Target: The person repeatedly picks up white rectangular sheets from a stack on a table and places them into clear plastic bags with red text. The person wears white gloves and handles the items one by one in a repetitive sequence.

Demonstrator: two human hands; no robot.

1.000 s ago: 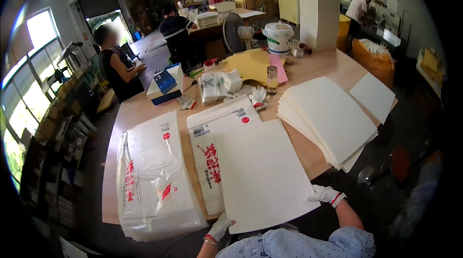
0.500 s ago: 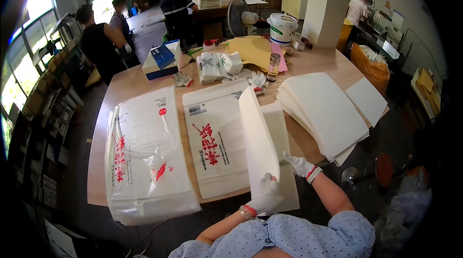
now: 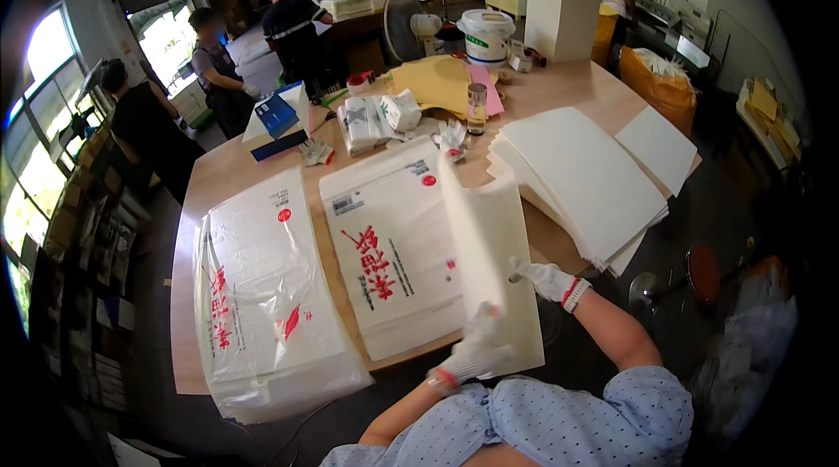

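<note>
My left hand (image 3: 476,349), in a white knit glove, is closed at the near edge of a large white sheet (image 3: 472,240). The sheet's left side stands up in a curve, while its right part lies flat, overhanging the table's near edge. My right hand (image 3: 546,282), also gloved, is at the sheet's right edge with its fingers stretched out. Left of the sheet lies a flat white plastic bag (image 3: 393,266) with red and black print. A stack of similar clear-wrapped bags (image 3: 262,292) is farther left. To the right, white sheets (image 3: 585,179) lie in an uneven stack.
Toward the back of the table are a blue box (image 3: 278,116), spare gloves (image 3: 316,152), yellow paper (image 3: 428,83), a glass jar (image 3: 476,109), a white bucket (image 3: 486,36) and a tall white block (image 3: 562,8). A fan (image 3: 403,26) stands behind. Several people work beyond the table.
The raised part of the sheet has swung right, uncovering more of the printed bag. My left hand has shifted slightly left and up with it. The person in black at far left has moved.
</note>
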